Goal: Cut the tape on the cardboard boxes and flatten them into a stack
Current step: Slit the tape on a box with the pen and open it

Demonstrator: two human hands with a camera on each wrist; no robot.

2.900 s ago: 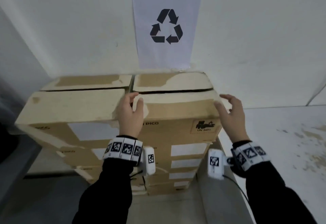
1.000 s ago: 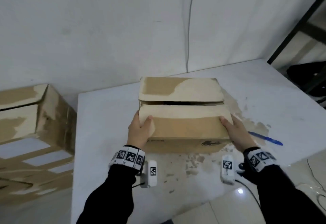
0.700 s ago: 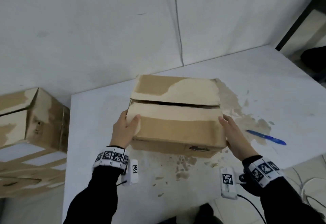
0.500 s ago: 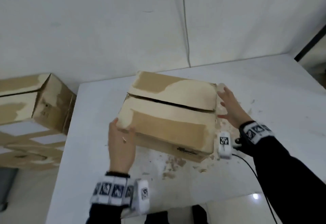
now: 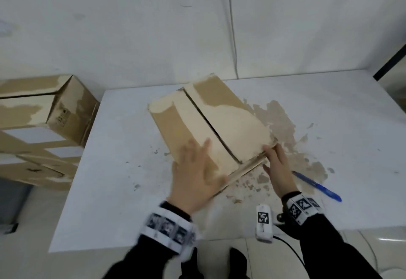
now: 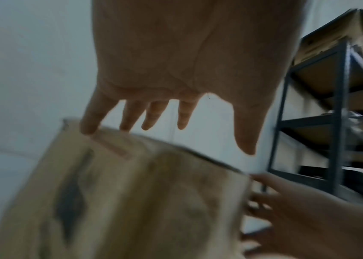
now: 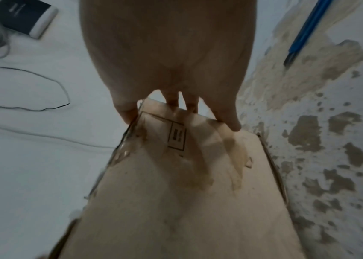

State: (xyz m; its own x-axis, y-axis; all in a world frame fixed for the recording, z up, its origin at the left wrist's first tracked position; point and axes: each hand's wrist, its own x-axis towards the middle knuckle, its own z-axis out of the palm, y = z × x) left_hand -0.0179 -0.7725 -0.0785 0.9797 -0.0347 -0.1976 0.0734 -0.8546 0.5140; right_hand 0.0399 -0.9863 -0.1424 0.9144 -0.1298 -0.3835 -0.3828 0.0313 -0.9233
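Cardboard box [image 5: 211,125] sits on the white desk [image 5: 123,169], turned at an angle to the desk edge, top flaps shut with a dark seam running down the middle. Surface paper is torn off in pale patches.

Left hand [image 5: 195,177]: fingers [image 6: 131,115] spread and straight, released, hovering over the near corner of the box top (image blurred; contact cannot be confirmed).

Right hand [image 5: 278,169]: at the box's near right corner, fingers [image 7: 229,119] straight and laid against the end face near a printed label, thumb on the other edge; not clenched.

Blue pen [image 5: 316,186] lies on the desk just right of the right hand. More cardboard boxes [image 5: 37,129] stacked left of the desk. Scraps of torn brown paper [image 5: 283,120] stuck to the desk beside the box.
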